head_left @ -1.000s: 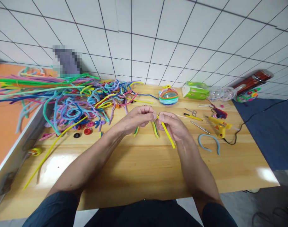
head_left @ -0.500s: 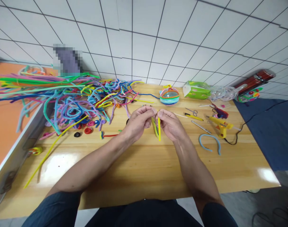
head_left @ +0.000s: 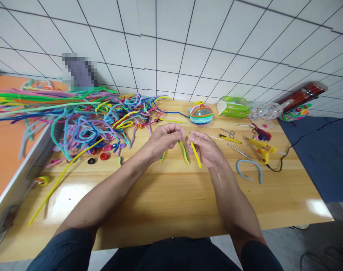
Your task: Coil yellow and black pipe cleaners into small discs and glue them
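A short yellow pipe cleaner (head_left: 196, 155) slants down from the fingertips of my right hand (head_left: 205, 147), which is closed on it. My left hand (head_left: 167, 141) meets it at the upper end, thumb and fingers pinched together there; the fingers hide the very tip. Below and between the hands shows a green-and-yellow twisted pipe cleaner strip (head_left: 185, 153). Another green-and-yellow end (head_left: 162, 156) peeks out beneath my left hand. Whether these two belong to one piece, and whether they are held or lie on the table, I cannot tell.
Left, a big heap of coloured pipe cleaners (head_left: 87, 124), with buttons (head_left: 104, 156) beside it. At the back stands a striped round ornament (head_left: 201, 114) near a green packet (head_left: 233, 107). Rightward lie scissors (head_left: 231, 133), a yellow cutter (head_left: 230, 139), a glue gun (head_left: 262, 148) and a blue curved pipe cleaner (head_left: 249, 162).
The lower end of the yellow pipe cleaner has swung to the right, from nearly upright to slanted. More of the green-and-yellow strip now shows, and an end appears under my left hand.
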A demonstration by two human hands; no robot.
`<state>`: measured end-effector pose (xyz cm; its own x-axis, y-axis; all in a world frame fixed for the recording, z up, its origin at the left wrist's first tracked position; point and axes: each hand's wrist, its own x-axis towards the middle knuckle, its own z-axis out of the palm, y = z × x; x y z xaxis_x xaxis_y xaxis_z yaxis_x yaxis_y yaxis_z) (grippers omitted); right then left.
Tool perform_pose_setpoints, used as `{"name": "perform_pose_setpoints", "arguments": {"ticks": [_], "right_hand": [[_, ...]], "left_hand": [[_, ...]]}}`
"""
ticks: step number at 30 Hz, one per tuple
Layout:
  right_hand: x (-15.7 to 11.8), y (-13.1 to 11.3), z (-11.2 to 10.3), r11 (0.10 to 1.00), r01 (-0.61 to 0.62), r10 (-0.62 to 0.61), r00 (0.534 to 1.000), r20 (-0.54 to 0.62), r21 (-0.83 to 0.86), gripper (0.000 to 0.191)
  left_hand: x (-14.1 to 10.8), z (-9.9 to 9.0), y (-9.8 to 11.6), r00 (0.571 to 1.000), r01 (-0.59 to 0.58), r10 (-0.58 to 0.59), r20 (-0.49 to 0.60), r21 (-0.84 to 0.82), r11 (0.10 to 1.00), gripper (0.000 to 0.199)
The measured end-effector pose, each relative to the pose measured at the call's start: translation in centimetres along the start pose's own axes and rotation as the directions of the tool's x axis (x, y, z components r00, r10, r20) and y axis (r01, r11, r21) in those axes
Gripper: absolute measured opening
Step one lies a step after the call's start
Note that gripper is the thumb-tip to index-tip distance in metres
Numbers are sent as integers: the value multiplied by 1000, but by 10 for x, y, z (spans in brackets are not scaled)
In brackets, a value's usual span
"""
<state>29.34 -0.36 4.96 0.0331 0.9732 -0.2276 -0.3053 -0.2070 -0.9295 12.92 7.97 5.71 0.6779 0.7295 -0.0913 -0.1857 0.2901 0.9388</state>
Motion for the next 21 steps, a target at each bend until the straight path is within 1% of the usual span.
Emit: {"name": "perform_pose_setpoints", "arguments": {"ticks": [2,4,7,8,10,12,15,18,21], "right_hand": [[1,4,3,1000,11,-10,999,-36,3,44],[3,8,6,999,31,-30,997,-71,13,45],[4,9,6,999,38,-35,997,-68,37,45],[4,8,4,998,38,-36,998,-53,45,45],[3,5,0,998,41,-41,999,-10,56,44],[2,1,-3,998,42,-44,998,37,53,42],[0,-3,-5,999,33,-35,996,85,24,40],[-2,-3,-1,1000,29,-29,997,69,-8,41],[-1,1,5,998,40,-41,999,-14,-42,42]], "left_hand": [[-2,7,-5,998,-23,18,-61,-73,997,34],[-4,14,-9,996,-10,-5,-92,-166,986,38],[-6,17,-11,994,69,-87,-59,-260,963,42],[-6,16,-9,993,98,-110,-31,-262,960,43],[-4,11,-4,992,128,-126,25,-211,969,43],[-2,4,2,993,112,-106,59,-119,987,39],[-1,-3,7,994,68,-68,81,2,998,32],[-2,-2,7,997,53,-54,54,15,998,31],[-5,6,1,999,43,-45,-21,-78,996,34]]}}
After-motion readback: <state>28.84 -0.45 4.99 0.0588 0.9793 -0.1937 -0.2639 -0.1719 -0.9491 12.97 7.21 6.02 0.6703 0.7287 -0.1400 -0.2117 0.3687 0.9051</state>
